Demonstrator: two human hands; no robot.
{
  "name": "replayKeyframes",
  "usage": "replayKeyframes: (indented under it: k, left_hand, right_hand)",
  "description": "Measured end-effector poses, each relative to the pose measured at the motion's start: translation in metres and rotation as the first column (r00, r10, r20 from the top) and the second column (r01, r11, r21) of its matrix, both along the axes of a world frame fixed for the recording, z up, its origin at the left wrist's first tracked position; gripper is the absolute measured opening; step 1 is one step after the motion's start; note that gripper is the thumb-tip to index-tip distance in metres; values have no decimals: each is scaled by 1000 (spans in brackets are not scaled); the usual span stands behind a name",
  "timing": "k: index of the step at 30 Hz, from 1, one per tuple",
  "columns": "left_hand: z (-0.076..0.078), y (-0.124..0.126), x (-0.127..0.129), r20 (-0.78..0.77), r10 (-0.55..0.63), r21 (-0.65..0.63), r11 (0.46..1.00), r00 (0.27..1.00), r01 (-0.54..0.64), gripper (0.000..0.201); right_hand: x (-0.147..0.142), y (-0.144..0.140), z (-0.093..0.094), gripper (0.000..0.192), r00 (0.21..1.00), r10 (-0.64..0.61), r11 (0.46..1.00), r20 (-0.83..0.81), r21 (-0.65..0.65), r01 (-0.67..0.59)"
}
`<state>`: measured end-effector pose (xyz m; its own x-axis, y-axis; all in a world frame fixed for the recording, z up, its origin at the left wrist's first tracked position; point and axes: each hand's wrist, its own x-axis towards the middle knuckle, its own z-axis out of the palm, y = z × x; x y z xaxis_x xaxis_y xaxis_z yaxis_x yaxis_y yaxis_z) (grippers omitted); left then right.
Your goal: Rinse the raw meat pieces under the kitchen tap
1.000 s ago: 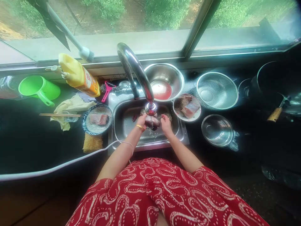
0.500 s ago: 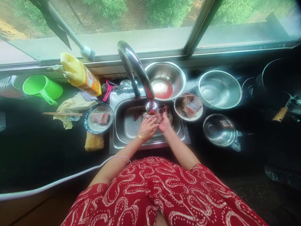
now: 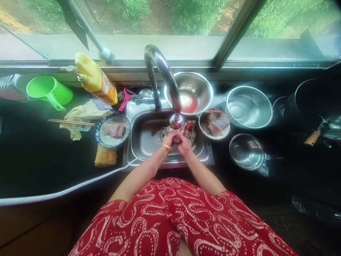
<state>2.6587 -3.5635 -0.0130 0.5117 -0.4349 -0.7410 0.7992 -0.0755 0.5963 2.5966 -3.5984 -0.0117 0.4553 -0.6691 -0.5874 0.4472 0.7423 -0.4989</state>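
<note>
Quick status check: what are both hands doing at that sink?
Left hand and right hand together on meat piece under the faucet. More meat behind. Nothing blocking.

The tap (image 3: 166,80) arches over the sink (image 3: 141,142), leaving little room beneath its spout, the plates (image 3: 113,130) and bowls (image 3: 246,151) crowd both sides, and only the dark worktop (image 3: 39,160) at the left lies open.

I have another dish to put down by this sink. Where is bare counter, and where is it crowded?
Bare: the dark counter left of the sponge, below the chopsticks; also right of the small steel bowl. Crowded: behind the sink, around the yellow bottle, big bowl and colander.
</note>
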Motion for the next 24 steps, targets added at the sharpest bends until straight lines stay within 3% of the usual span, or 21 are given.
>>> replayKeyframes:
  k: [4,9,13,15,19,24]
  left_hand:
    - [-7,-14,7,107,32,42,998,994,-37,21]
    - [-3,-7,19,164,-139,67,989,977,130,41]
    - [-2,2,14,476,-162,-43,977,864,207,40]
    - [-4,6,7,546,-188,21,977,816,211,48]
    - [-6,16,-3,525,-259,122,966,811,230,47]
    - [-1,22,7,406,-263,70,964,875,258,57]
  right_hand:
    - [-4,5,2,19,995,-97,994,30,-47,99]
    - [-2,0,5,19,994,-101,994,30,37,100]
    - [8,-2,5,27,992,-109,988,67,118,100]
    - [14,1,3,30,992,-72,990,101,132,58]
    - [22,6,-2,31,994,13,994,107,103,-24]
    - [17,1,-2,19,996,-80,997,44,-10,81]
